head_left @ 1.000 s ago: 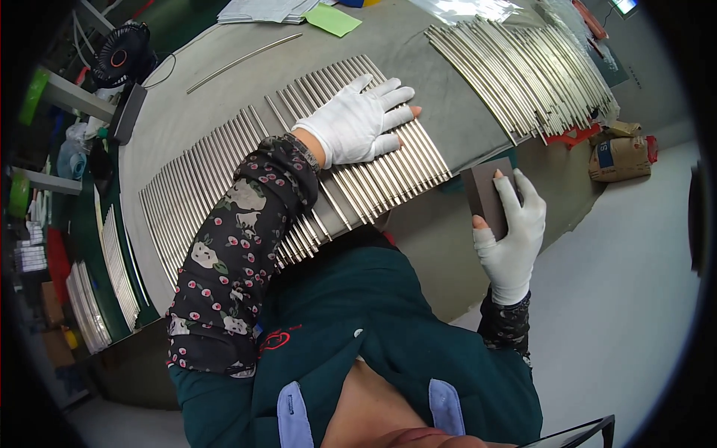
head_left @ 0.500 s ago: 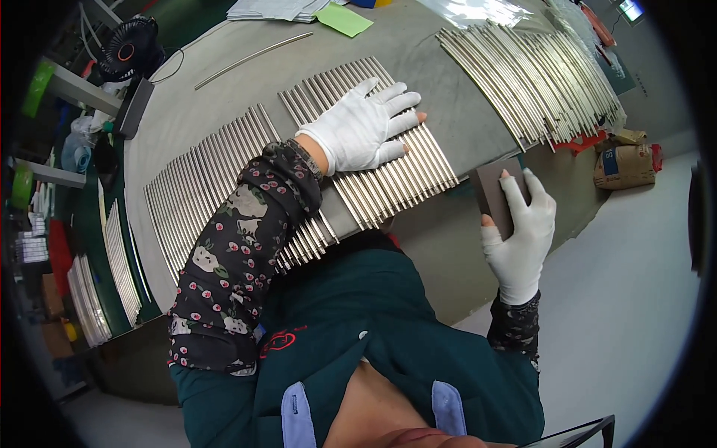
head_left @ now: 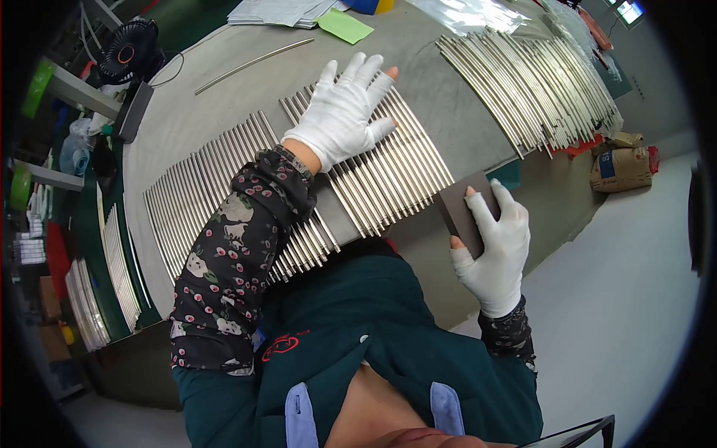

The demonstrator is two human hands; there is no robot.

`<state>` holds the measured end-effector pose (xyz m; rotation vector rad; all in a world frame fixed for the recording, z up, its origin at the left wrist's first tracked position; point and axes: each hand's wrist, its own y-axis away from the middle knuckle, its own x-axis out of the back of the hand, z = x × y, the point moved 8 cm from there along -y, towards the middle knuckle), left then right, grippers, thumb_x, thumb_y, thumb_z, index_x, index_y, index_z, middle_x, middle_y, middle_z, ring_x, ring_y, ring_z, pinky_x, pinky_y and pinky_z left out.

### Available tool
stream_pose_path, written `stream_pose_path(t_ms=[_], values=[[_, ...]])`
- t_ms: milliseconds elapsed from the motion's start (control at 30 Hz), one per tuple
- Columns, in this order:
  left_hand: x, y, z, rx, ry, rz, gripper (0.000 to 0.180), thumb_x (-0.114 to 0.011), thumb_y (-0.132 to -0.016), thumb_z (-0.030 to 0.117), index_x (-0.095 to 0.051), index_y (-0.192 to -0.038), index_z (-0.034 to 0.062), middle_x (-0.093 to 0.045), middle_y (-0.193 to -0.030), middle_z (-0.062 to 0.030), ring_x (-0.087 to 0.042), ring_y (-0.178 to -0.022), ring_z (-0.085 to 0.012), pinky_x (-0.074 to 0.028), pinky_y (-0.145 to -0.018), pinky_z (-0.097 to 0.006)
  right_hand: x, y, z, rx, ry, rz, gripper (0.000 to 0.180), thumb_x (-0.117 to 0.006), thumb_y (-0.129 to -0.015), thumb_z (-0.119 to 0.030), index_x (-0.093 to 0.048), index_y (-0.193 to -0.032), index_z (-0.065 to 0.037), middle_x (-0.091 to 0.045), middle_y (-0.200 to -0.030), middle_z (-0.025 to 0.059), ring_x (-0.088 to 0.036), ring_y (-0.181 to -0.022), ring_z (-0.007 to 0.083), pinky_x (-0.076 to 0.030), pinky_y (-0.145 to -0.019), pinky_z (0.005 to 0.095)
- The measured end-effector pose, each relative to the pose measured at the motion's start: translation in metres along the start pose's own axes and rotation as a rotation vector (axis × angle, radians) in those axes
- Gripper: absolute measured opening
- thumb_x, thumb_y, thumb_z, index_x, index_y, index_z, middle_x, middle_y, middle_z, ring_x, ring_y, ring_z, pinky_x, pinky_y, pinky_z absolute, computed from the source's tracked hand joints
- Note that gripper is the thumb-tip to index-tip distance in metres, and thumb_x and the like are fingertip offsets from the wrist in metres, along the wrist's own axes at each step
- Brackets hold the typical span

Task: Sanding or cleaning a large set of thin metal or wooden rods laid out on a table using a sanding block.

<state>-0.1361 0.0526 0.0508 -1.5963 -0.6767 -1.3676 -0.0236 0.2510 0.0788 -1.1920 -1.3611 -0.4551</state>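
Note:
My left hand (head_left: pixel 342 113), in a white glove with some fingertips bare, lies with fingers spread on a row of slim metal rods (head_left: pixel 399 175). The rods lie side by side on a grey table (head_left: pixel 441 104), their near ends sticking out past its edge. At the right, my right hand (head_left: pixel 494 254), gloved the same way, is closed on a flat dark brown-grey block (head_left: pixel 464 205). The block's left end is close to the near right corner of that row; whether they touch I cannot tell. Another row of metal rods (head_left: pixel 205 179) lies to the left, partly under my left forearm.
A thick pile of rods (head_left: pixel 530 86) lies at the right end of the table. Farther back are a single curved rod (head_left: pixel 254 63), a green paper (head_left: pixel 345 26) and white papers (head_left: pixel 276 11). A black fan (head_left: pixel 128 48) stands at the far left; a brown sack (head_left: pixel 621 168) sits at right.
My left hand has slid away from me and slightly left over the rods. My right hand has carried the block leftward, up to the near corner of the row.

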Motion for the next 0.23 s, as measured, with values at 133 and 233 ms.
stream_pose_path(t_ms=[133,233], values=[[-0.007,0.008,-0.018,0.204,-0.066,-0.106,0.077,-0.052,-0.086,0.056,-0.037,-0.142,0.0050,-0.034,-0.146,-0.0221,-0.030,-0.137,-0.0364,-0.020,-0.112,-0.053,-0.003,-0.003,-0.008,0.004,-0.006,-0.034,0.064,-0.072,-0.062,-0.024,-0.058,-0.123,-0.012,-0.046,-0.127,0.0233,-0.048,-0.105,0.0364,-0.043,-0.087,0.0445],[-0.016,0.009,-0.023,0.245,-0.107,-0.182,0.078,-0.047,-0.087,0.062,-0.039,-0.142,0.0073,-0.034,-0.147,-0.0182,-0.026,-0.139,-0.0329,-0.019,-0.112,-0.053,-0.007,-0.006,-0.013,0.016,-0.007,-0.049,0.065,-0.072,-0.062,-0.024,-0.057,-0.124,-0.013,-0.046,-0.128,0.0232,-0.048,-0.106,0.0365,-0.042,-0.088,0.0450]])
